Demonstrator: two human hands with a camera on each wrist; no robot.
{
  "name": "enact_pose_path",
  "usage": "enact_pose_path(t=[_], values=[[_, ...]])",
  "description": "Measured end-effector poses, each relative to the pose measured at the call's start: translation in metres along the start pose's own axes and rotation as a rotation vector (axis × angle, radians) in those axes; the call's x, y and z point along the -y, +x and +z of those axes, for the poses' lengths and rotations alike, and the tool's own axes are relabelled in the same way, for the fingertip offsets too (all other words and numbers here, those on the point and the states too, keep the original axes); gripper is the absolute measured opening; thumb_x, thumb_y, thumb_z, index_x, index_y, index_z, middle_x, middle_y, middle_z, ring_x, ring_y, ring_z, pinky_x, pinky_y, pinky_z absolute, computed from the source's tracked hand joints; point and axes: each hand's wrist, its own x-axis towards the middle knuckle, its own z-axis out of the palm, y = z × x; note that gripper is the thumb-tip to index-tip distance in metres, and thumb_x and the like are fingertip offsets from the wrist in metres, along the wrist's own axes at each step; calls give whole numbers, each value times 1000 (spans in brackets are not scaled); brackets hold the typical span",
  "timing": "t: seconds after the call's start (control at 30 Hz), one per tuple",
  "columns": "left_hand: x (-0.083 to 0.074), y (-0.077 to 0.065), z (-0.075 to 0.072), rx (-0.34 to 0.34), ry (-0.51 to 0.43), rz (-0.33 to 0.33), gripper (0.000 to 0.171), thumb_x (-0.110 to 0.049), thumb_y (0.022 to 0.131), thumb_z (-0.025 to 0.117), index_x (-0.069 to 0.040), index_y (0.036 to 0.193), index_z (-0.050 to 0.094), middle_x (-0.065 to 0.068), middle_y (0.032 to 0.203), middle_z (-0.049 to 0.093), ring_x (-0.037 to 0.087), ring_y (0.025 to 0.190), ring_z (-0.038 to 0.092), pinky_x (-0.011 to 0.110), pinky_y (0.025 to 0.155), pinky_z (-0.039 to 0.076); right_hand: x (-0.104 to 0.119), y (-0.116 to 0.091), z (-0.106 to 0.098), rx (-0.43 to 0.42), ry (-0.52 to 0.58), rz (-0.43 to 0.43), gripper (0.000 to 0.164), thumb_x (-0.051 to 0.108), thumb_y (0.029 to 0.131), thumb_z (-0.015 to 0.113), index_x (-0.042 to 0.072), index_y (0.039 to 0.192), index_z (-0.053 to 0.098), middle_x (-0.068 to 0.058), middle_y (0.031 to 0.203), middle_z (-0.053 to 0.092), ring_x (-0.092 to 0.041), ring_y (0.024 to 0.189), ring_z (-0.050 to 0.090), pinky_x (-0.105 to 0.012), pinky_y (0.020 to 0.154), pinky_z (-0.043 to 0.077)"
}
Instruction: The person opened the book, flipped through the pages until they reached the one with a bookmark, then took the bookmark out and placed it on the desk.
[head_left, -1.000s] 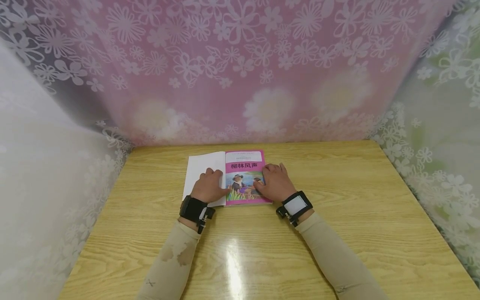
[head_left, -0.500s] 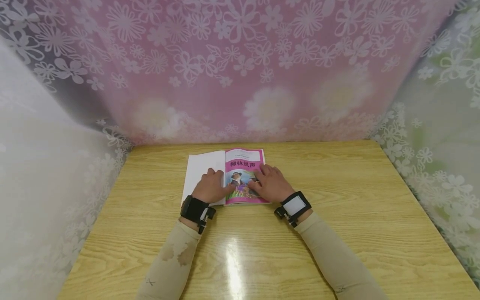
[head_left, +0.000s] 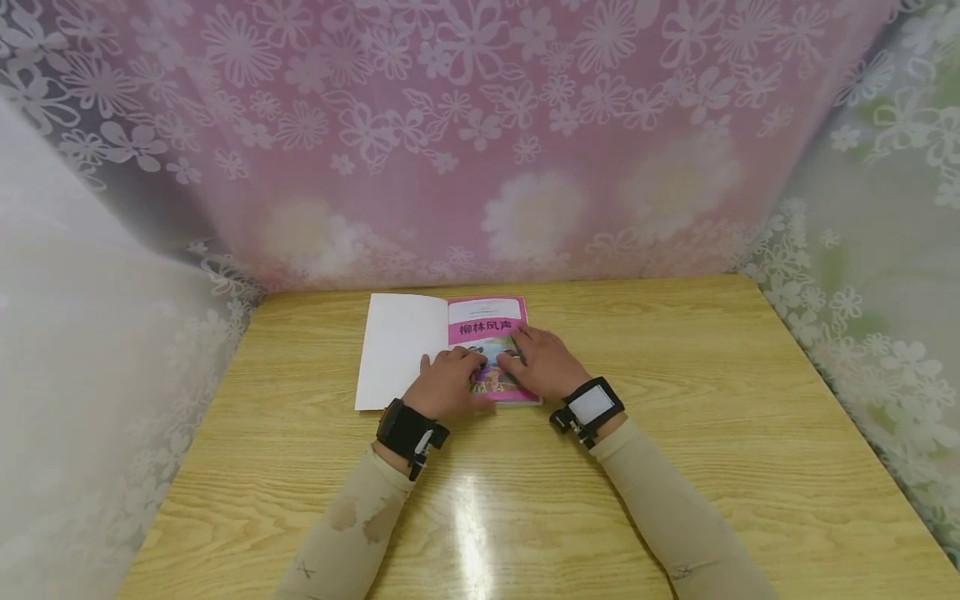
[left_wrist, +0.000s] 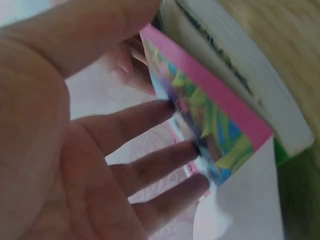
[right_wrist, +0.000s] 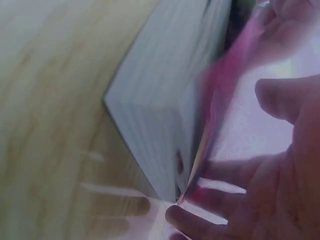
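A thick book lies on the wooden table, its white left-hand leaf (head_left: 401, 346) turned out flat and a pink illustrated page (head_left: 483, 327) with Chinese characters at right. My left hand (head_left: 450, 385) is over the lower middle of that page; in the left wrist view its outstretched fingers (left_wrist: 165, 160) touch the picture. My right hand (head_left: 551, 367) lies at the page's right edge, thumb toward the picture. In the right wrist view the fingers (right_wrist: 225, 172) touch the pink leaf's edge, while the thumb stands apart. The leaf appears slightly lifted off the page block (right_wrist: 150, 115).
The wooden table (head_left: 712, 400) stretches around the book on all sides. A pink flowered cloth (head_left: 420, 183) hangs behind it, with pale flowered cloths (head_left: 885, 275) at the sides. Both wrists wear black camera straps (head_left: 592, 408).
My left hand has moved right and down, off the white leaf onto the pink page. The white leaf is now more fully exposed. My right hand has shifted slightly left onto the page.
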Motion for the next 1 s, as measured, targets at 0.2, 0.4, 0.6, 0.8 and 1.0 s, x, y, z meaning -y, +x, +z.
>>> enact_pose_path(t=[0.2,0.4,0.6,0.8,1.0], values=[[5,1,-7,-109,34,126,64,-55,79,70,-20,131,58,3,127,54,29,124,44,66,104,15,-4,3,-9,-121,130,54,80,58,98,37,-1,151,27,-22,152,25,-39,136,29,-49,109,26],[8,7,-15,-436,94,270,48,-27,85,64,-18,131,58,1,120,56,29,134,32,62,108,1,-5,6,-11,-177,152,37,80,60,99,31,-3,149,29,-24,147,32,-38,134,33,-49,108,27],[15,9,-16,-537,74,201,63,-16,81,66,-14,141,47,7,120,56,33,131,35,61,109,3,-5,5,-4,-122,112,-41,64,50,104,27,-1,136,50,-19,134,50,-33,124,47,-45,103,37],[21,10,-16,-560,111,235,64,-12,82,70,-20,143,49,14,143,40,37,138,23,61,109,5,-6,1,-1,-36,-37,-89,52,45,98,49,5,129,61,-18,137,49,-31,129,43,-42,105,35],[25,7,-15,-414,200,283,40,-5,87,66,-22,123,67,14,147,40,36,142,16,57,111,6,-1,-2,-4,-22,-51,-94,52,41,95,56,3,131,59,-20,138,48,-34,129,42,-44,103,36]])
